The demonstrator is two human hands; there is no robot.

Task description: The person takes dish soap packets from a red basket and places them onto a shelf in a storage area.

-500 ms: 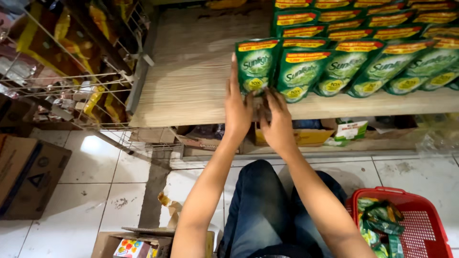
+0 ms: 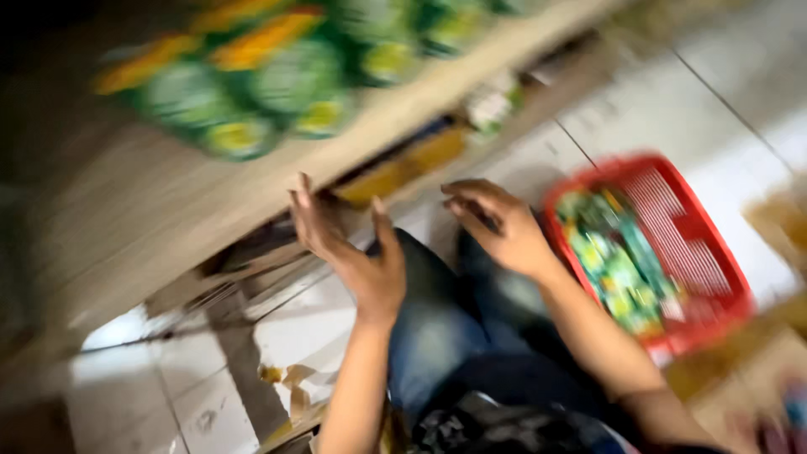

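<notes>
Fingers (image 2: 307,202) of the left hand (image 2: 349,244) are spread and released, grasping nothing, the palm turned up toward the front lip of a wooden shelf (image 2: 151,219) just above it. The right hand (image 2: 496,227) hangs near it over the person's knees, fingers loosely curled and holding nothing, its knuckles turned toward a red plastic basket (image 2: 714,252) on the tiled floor (image 2: 193,370).

Nearest the left hand, green refill pouches (image 2: 277,84) with yellow-orange tops stand in a row on the shelf, well blurred by the camera's swing. Each pouch's long axis runs from the shelf board up to its coloured top, faces turned outward to the aisle; the row itself follows the shelf edge, slanting up to the right across the view. More green pouches (image 2: 622,269) lie flat and jumbled inside the basket, just beside the right wrist.

Between hands and shelf nothing intervenes. Below the shelf lip, yellow packs (image 2: 403,164) sit on a lower level, dim and smeared. The person's blue jeans (image 2: 437,328) fill the space under both forearms. A cardboard carton (image 2: 756,395) sits at the right edge, beyond the basket.
</notes>
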